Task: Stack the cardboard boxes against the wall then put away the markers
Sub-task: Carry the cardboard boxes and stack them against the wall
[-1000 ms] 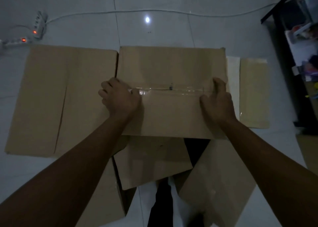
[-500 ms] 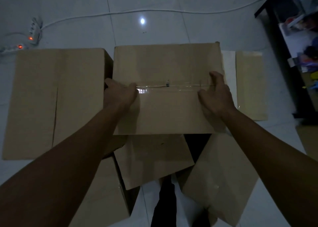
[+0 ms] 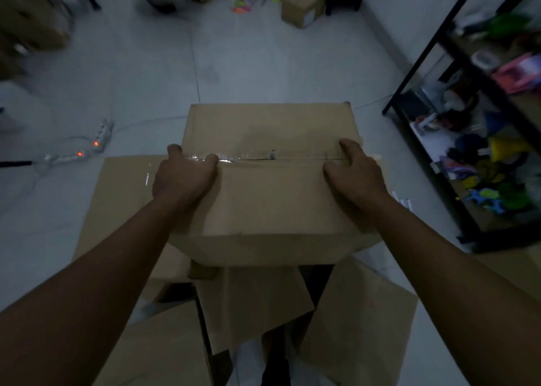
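I hold a taped cardboard box off the floor in front of me, its bottom flaps hanging loose below. My left hand grips its left edge by the tape seam, the fingers curled round the side. My right hand grips the right edge the same way. A flattened cardboard sheet lies on the floor under the box's left side. Far ahead on the floor lie several bright markers, blurred. A small closed cardboard box stands just right of them.
A black metal shelf full of toys lines the right side. A white power strip with red lights and cables lies on the tiles at the left. More boxes are blurred at the far left. Bare tiled floor stretches ahead.
The box has come up off the floor with both hands gripping it. The view has tilted up, so the far floor, the markers and the shelf now show.
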